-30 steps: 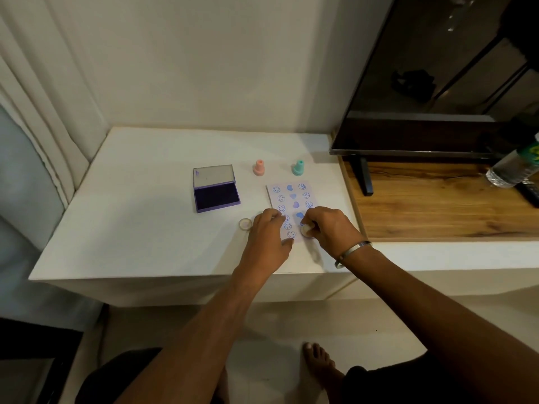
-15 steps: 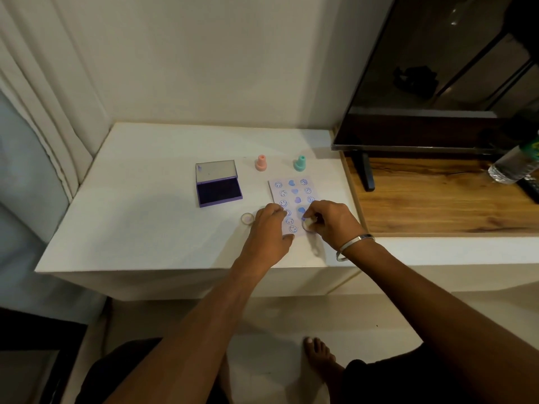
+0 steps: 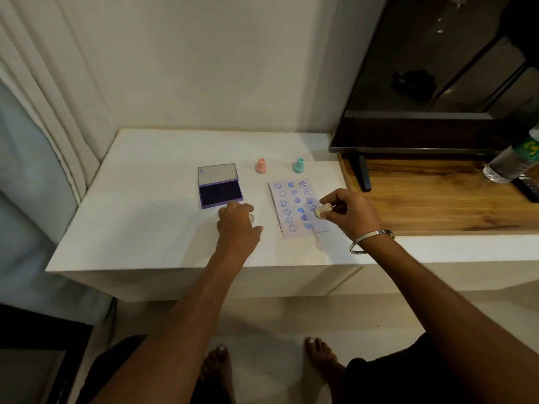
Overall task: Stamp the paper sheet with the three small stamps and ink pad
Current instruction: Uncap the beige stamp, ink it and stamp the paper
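A paper sheet (image 3: 294, 209) with three columns of blue smileys, hearts and round marks lies on the white table (image 3: 145, 223). My right hand (image 3: 347, 211) pinches a small cream stamp (image 3: 321, 211), tilted just above the sheet's right edge. My left hand (image 3: 237, 225) rests left of the sheet, fingers curled over a clear round cap (image 3: 251, 218); the fingers hide whether they grip it. The purple ink pad (image 3: 220, 193) lies open just behind my left hand. A pink stamp (image 3: 261, 165) and a teal stamp (image 3: 298, 165) stand upright behind the sheet.
A dark TV screen (image 3: 431, 83) on a stand leg (image 3: 363, 176) stands on the wooden surface (image 3: 431, 205) at the right. A plastic bottle (image 3: 513, 161) lies at the far right. A curtain (image 3: 38, 97) hangs at the left, beyond the table's edge.
My left hand left the sheet and moved left onto the clear cap. My right hand lifted the cream stamp off the paper, up and to the right.
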